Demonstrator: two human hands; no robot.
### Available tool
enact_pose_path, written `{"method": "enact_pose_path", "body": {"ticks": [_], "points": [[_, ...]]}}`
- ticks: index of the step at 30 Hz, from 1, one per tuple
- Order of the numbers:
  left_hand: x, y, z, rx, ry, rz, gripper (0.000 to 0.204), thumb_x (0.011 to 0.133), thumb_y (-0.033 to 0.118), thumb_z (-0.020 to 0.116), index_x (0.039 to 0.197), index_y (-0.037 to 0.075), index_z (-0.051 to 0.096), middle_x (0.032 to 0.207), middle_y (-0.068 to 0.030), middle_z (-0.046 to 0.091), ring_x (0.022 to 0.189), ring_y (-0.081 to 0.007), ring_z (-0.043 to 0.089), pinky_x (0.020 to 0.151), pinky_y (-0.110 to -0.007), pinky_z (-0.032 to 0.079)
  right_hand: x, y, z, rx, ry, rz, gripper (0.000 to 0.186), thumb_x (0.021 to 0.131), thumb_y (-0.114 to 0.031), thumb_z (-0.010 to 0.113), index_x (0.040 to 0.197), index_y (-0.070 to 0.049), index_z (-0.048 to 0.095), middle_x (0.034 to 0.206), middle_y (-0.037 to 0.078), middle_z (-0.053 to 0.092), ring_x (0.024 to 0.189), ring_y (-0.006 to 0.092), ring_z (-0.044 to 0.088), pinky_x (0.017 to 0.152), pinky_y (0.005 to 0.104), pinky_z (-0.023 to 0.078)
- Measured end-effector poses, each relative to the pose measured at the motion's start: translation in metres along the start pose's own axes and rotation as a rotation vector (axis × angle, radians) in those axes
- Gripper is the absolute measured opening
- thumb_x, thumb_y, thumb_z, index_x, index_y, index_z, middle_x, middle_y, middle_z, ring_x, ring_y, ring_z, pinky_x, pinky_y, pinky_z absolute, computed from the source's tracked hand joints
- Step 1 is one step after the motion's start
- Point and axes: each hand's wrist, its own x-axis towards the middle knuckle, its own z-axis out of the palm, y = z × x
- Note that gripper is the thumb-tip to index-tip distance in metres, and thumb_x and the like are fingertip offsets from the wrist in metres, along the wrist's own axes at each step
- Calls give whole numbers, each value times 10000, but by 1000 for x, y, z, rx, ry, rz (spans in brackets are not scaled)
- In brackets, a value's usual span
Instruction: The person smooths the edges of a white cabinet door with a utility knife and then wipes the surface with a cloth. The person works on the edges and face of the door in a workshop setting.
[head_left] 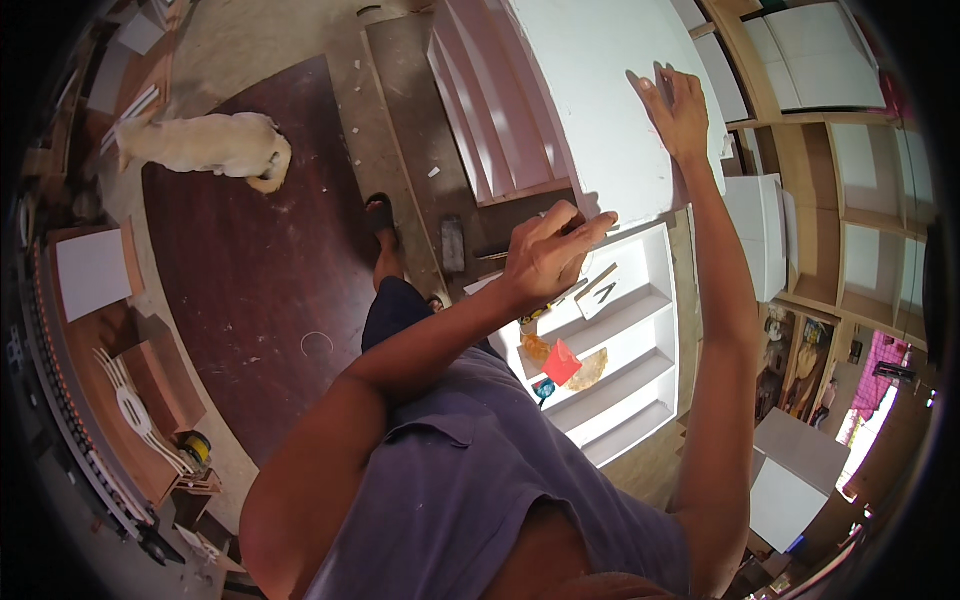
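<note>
As the head camera looks down past a grey-purple cloth shirt (450, 500), a large white box-shaped cabinet (600, 100) fills the upper middle, shelves along its left side, its broad flat face turned up. The person's right hand (685, 115) is over that face near its right edge, thumb and fingers spread; its grip is released, nothing seen in it. The left hand (550, 255) is at the face's near left corner, fingers half curled, one pointing along the near edge; whether its grip pinches anything cannot be told. Beside that corner is a shallow white unit with long dividers (640, 345); toward its left edge lies a red angular piece (562, 363).

The cabinet looks stiff and probably heavy, its smooth face likely slippery under a flat palm and easily scuffed; opposite bottom edges would seem the firmest hold.

At left, a cream-coated dog (210, 145) is at the upper edge of a dark red-brown sheet (250, 300).
</note>
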Motion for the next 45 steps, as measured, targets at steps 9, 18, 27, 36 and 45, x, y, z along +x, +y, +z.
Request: {"method": "enact_pose_path", "body": {"ticks": [9, 18, 27, 36, 45], "points": [[110, -88, -29, 99, 86, -45, 313, 804, -14, 728, 1113, 31, 725, 744, -96, 499, 578, -203, 525, 515, -320, 426, 5, -9, -3, 37, 9, -68, 551, 876, -447, 712, 1212, -22, 612, 1224, 204, 565, 1146, 384, 571, 977, 472, 463], [331, -298, -90, 249, 299, 0, 331, 792, -14, 709, 1096, 117, 714, 775, -98, 570, 618, -270, 596, 546, -383, 464, 13, 3, -5, 163, -186, -16, 735, 844, -450, 705, 1315, 87, 534, 1289, 226, 440, 1328, 418, 445, 1099, 514, 382], [572, -528, -168, 542, 410, 20, 257, 886, 143, 642, 1126, 113, 731, 887, -167, 677, 831, -385, 656, 749, -457, 527, 11, 19, -3, 50, -241, 19, 1004, 785, -813, 582, 1287, 55, 535, 1311, 222, 435, 1336, 419, 422, 1152, 554, 315], [583, -521, -176, 486, 272, -31, 283, 849, 155, 694, 1126, 190, 746, 867, -99, 636, 789, -316, 652, 699, -425, 518, 13, 16, 0, 58, -214, 63, 988, 794, -821, 553, 1272, 43, 544, 1327, 243, 435, 1321, 420, 431, 1128, 558, 338], [417, -359, -152, 572, -214, 198, 497, 748, 7, 655, 1201, 212, 677, 989, -91, 573, 784, -304, 621, 681, -431, 516, 11, 12, -2, 56, -228, 68, 910, 835, -773, 543, 1298, 11, 543, 1332, 240, 430, 1324, 425, 424, 1118, 569, 345]]}}
